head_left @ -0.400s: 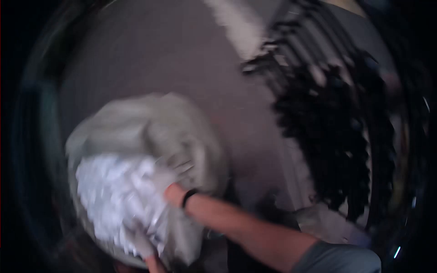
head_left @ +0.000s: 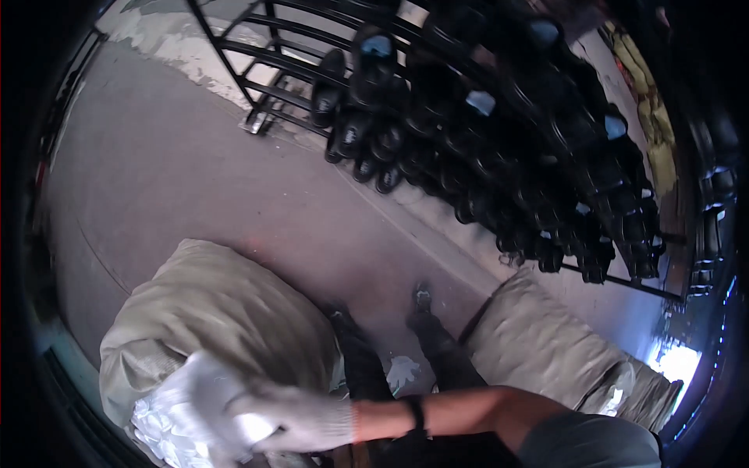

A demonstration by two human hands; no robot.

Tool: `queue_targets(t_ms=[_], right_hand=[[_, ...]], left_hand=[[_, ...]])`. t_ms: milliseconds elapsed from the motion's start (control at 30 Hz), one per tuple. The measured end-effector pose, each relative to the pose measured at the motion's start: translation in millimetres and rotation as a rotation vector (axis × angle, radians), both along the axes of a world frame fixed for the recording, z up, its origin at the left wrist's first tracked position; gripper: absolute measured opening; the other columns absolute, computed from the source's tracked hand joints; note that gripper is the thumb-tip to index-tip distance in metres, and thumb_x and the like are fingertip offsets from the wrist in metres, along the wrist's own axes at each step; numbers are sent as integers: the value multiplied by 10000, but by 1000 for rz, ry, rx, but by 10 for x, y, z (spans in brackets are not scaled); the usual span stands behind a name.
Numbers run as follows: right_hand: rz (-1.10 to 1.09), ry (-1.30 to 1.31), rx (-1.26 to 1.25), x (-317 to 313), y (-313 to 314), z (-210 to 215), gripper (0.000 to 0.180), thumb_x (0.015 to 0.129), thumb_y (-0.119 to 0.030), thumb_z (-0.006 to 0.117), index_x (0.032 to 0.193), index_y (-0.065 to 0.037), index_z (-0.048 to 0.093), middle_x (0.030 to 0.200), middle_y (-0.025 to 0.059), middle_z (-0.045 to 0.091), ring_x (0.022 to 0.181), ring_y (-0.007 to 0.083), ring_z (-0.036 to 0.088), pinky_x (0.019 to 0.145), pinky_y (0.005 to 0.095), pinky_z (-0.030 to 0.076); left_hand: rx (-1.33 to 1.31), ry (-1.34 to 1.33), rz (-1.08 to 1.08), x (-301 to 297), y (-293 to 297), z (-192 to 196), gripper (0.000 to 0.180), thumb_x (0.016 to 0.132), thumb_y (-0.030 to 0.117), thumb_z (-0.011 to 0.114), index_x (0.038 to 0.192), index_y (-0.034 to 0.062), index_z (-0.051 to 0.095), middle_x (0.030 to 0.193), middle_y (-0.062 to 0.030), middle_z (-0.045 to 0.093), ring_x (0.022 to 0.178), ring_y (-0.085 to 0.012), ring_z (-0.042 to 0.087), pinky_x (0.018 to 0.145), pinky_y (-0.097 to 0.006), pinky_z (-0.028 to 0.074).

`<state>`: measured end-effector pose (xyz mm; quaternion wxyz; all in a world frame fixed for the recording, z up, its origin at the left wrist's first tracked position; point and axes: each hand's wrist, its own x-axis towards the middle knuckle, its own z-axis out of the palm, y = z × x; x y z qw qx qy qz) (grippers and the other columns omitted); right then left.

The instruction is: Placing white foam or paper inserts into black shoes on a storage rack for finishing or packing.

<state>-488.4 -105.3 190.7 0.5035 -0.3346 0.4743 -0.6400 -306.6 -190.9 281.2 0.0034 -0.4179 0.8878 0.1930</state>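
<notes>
My right hand, in a pale knitted glove with a dark band at the wrist, is closed on a blurred bundle of white, paper-like pieces. It is over the mouth of a large beige sack at lower left. More loose white pieces fill that opening. A small patch of skin below my right wrist may be my left forearm; the left hand itself cannot be made out among the white material.
A black metal rack with rows of black shoes spans the upper right. Another beige sack lies to the right of my legs. White scraps are on the floor between my feet.
The view has swung to the right, bringing my legs and the second sack into sight. Both hands were down at the white pieces; now my right hand has a bundle raised over the sack.
</notes>
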Motion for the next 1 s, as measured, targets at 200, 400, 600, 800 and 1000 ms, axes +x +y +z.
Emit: queue_targets(t_ms=[200, 400, 600, 800, 1000], right_hand=[[-327, 674, 520, -1777, 1841, -812, 354, 950, -240, 773, 1221, -17, 730, 1238, 232, 734, 1083, 416, 741, 946, 483, 615], [-1297, -335, 223, -3167, 3177, -2337, 491, 995, -36, 698, 1470, -49, 573, 1415, 117, 638, 1118, 245, 707, 811, 339, 576], [-861, 1379, 785, -4128, 2710, -3103, 292, 1003, -152, 668, 1282, -72, 706, 1004, 182, 771, 724, 365, 718, 714, 438, 574], [-444, 1308, 804, -4671, 2293, -3584, 316, 1052, -249, 597, 1257, -82, 770, 1323, 227, 744, 1306, 415, 671, 1049, 483, 565], [-673, 1266, 892, -4249, 2103, -3195, 392, 1054, -353, 652, 1196, -8, 773, 1252, 282, 753, 1196, 470, 689, 1039, 526, 537]], left_hand=[[1216, 333, 216, -2477, 952, -1268, 374, 1038, 115, 649, 1351, -87, 612, 1165, -92, 689, 1040, -164, 624, 934, -333, 534], [782, 203, -982, -4041, 924, -3300, 337, 826, 4, 821, 1153, 60, 758, 1121, -105, 694, 1028, -305, 711, 917, -402, 588], [451, -140, -1069, -5445, 1709, -4004, 415, 979, 44, 658, 1390, -12, 651, 1233, -258, 744, 1084, -412, 763, 943, -469, 618], [365, -175, -1003, -5368, 1595, -4275, 280, 889, 13, 735, 1166, -29, 730, 1187, -256, 756, 999, -401, 787, 891, -464, 645], [566, 547, -846, -4657, 1118, -4132, 163, 921, 44, 754, 1079, 8, 733, 1415, -213, 681, 1057, -415, 763, 942, -478, 619]])
